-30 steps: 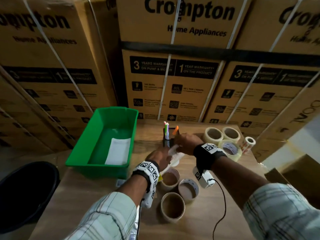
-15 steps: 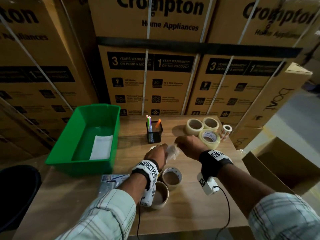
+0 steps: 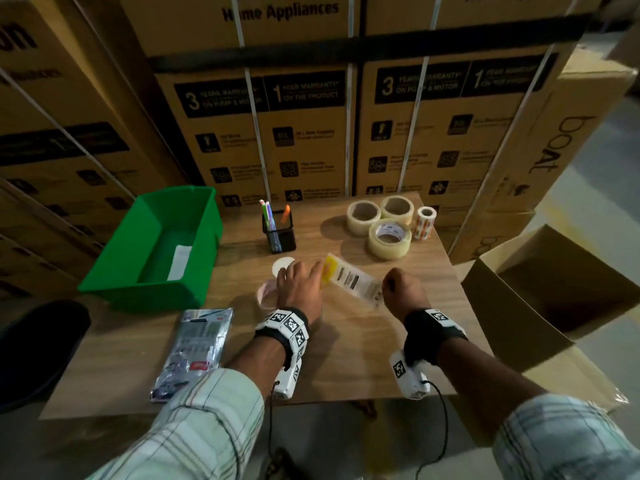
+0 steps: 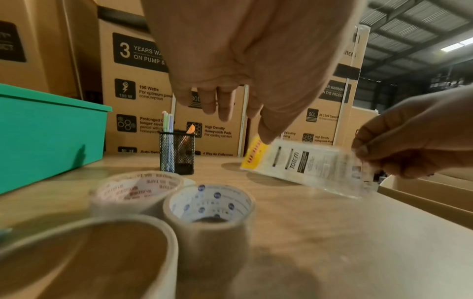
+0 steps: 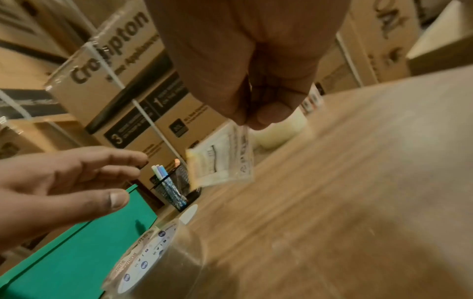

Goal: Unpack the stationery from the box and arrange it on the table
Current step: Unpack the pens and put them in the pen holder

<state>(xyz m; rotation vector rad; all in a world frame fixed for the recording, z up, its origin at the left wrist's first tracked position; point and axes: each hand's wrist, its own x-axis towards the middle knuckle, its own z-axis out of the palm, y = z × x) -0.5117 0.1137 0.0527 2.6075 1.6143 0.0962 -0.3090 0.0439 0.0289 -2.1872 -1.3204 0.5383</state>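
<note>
A clear plastic packet (image 3: 353,282) with a yellow header and black print hangs a little above the wooden table (image 3: 363,348). My right hand (image 3: 384,287) pinches its clear end between thumb and fingers, as the right wrist view shows on the packet (image 5: 222,159). My left hand (image 3: 301,270) is open with its fingers straight, just left of the yellow end. In the left wrist view the thumb tip lies at the packet (image 4: 307,161); I cannot tell if it touches. Brown tape rolls (image 4: 210,212) stand under the left wrist.
A mesh pen holder (image 3: 278,233) with pens stands behind the hands. Clear tape rolls (image 3: 389,237) and a label roll (image 3: 424,223) sit at the back right. A green bin (image 3: 156,251) is at left, a silver packet (image 3: 197,344) front left, an open cardboard box (image 3: 554,289) beside the table at right.
Both hands were together on the packet near the pen holder. Now my right hand has drawn it to the right and nearer me, and my left hand has opened beside it.
</note>
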